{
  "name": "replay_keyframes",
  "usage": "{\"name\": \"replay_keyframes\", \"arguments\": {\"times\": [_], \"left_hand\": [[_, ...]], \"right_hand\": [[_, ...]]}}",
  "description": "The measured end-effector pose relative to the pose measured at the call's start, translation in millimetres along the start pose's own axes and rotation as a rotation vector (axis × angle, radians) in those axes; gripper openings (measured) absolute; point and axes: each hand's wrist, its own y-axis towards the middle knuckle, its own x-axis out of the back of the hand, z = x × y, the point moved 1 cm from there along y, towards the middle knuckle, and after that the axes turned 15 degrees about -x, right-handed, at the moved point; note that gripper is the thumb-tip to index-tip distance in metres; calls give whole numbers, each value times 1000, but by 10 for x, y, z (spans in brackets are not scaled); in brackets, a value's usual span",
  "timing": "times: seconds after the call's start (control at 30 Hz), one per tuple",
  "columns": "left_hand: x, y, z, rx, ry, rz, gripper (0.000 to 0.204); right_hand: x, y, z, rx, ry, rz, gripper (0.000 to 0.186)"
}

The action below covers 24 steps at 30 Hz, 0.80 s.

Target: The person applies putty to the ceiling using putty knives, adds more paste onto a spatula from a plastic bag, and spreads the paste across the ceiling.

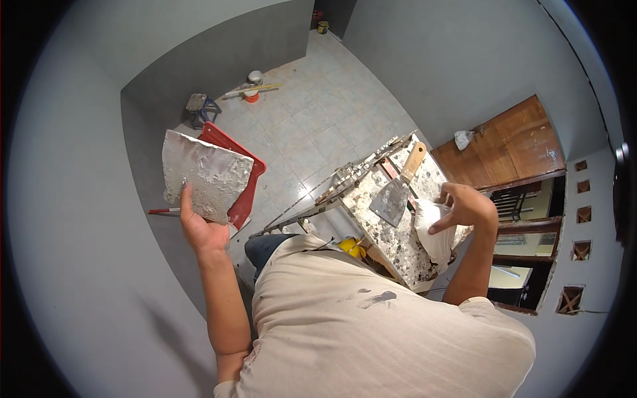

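My left hand (204,233) grips a square board (206,171) with rough white plaster smeared over its face. The thumb lies against the face; the other fingers are hidden behind it. A red plastic piece with a raised rim (251,188) shows behind the board; I cannot tell if the hand holds it too. On the right, my right hand (470,207) is curled over a white plastic bag (434,232), thumb pressed on it. The bag rests on a paint-spattered platform (391,249). Beside it lies a putty knife (391,201) with a wooden handle.
A ladder side (292,215) runs down left of the platform. Something yellow (352,248) sits below its near edge. On the tiled floor (312,123) stand a small stool (204,109) and buckets (251,97). A wooden door (511,149) with a white bag on its handle is at right.
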Motion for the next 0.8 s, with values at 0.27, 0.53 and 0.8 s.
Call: {"name": "replay_keyframes", "arguments": {"times": [0.27,0.53,0.8], "left_hand": [[41,-72,36,-10,9,-9,51],[129,-144,-17,-27,16,-72,52],[341,-285,-132,-93,5,-162,53]], "right_hand": [[127,-76,193,-22,-139,103,78],[257,-230,510,440,-86,37,58],[797,-196,951,727,658,-32,44]]}}
